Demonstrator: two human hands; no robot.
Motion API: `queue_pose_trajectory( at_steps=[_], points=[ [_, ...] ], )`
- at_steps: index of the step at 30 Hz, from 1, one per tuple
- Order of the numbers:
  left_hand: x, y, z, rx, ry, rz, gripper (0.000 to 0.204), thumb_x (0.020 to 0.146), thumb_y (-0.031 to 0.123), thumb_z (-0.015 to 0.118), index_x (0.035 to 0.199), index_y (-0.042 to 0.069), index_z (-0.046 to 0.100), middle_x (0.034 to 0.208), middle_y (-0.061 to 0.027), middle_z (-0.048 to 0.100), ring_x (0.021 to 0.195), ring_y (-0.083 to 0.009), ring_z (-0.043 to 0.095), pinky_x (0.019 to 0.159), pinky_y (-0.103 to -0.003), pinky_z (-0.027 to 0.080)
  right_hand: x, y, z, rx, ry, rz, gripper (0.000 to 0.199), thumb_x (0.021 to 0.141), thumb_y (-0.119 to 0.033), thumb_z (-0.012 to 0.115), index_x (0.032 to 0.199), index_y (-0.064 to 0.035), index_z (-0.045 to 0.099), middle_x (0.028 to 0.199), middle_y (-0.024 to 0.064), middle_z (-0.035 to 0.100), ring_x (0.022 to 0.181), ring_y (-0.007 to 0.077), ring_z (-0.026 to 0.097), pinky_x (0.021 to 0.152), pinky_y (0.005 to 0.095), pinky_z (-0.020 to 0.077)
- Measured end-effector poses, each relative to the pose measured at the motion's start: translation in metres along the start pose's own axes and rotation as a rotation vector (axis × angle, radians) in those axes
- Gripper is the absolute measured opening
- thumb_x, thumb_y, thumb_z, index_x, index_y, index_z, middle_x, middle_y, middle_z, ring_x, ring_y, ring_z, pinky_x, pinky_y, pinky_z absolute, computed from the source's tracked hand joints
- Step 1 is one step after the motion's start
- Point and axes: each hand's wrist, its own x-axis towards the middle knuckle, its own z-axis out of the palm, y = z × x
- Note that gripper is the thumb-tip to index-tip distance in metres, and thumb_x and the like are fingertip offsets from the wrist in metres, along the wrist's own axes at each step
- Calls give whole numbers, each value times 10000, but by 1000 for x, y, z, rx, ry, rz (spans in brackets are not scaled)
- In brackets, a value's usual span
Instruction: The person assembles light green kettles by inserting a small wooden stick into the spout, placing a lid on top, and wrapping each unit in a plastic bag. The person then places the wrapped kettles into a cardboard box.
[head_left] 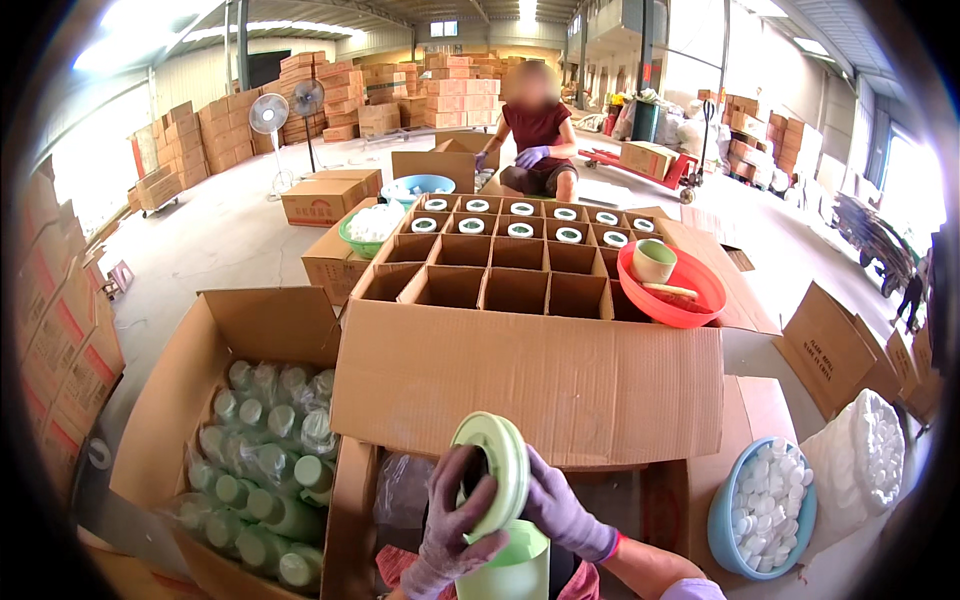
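Note:
In front of me both hands, in greyish-purple gloves, hold a light green round lid-like piece (pixel 505 470) with a stepped rim, tilted on edge. My left hand (pixel 455 525) grips its near side, with the fingers curled round it over a dark spot. My right hand (pixel 565 510) presses against its right side. Just below stands a light green cylindrical container (pixel 510 572), its upper part showing near my lap. Whether the piece touches the container I cannot tell. Beyond my hands is a divided carton (pixel 530 375), with white-rimmed round tops (pixel 520 230) in its far compartments.
At left, an open carton (pixel 235 320) holds several plastic-wrapped green bottles (pixel 265 505). A red basin (pixel 700 285) with a green cup (pixel 654 260) rests on the divided carton's right corner. White caps fill a blue basin (pixel 720 515) and white sack (pixel 850 450). A co-worker (pixel 540 135) sits beyond.

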Motion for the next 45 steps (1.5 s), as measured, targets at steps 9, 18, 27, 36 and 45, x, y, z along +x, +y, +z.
queue_pose_trajectory(
  at_steps=[9,18,27,36,45],
  points=[
    [4,-19,7,282,-210,199,477,824,324,716,1283,255,607,1383,-83,505,1282,-357,425,1037,-566,383,49,-41,-96,-918,-211,-839,362,921,-139,577,1268,-37,565,1080,174,651,972,293,659,819,385,535],
    [4,-47,24,-299,-586,-303,455,946,205,643,1365,66,537,1342,-142,555,1270,-282,509,1077,-369,399,233,-107,-148,-1696,279,109,609,901,-622,490,1152,-86,634,972,222,708,943,354,689,795,470,540],
    [-1,-68,9,-309,-500,-395,428,925,184,637,1314,22,563,1313,-184,591,1239,-322,546,1053,-403,429,175,-75,-230,-1785,490,-325,399,873,-312,663,1160,-53,564,935,176,658,847,366,675,696,467,544],
    [4,-69,14,-449,-519,-478,427,932,165,629,1321,9,552,1329,-177,580,1238,-306,542,1032,-380,454,97,-86,-264,-1781,365,-118,446,882,-148,642,1294,-68,490,917,181,692,836,349,684,693,452,538],
    [-7,-80,16,-569,-526,-572,449,921,63,620,1349,-23,515,1340,-168,551,1228,-266,548,1020,-342,476,230,-137,-255,-1593,392,-594,242,883,-259,629,1024,-65,651,995,135,653,954,333,626,821,462,511]
  ],
)
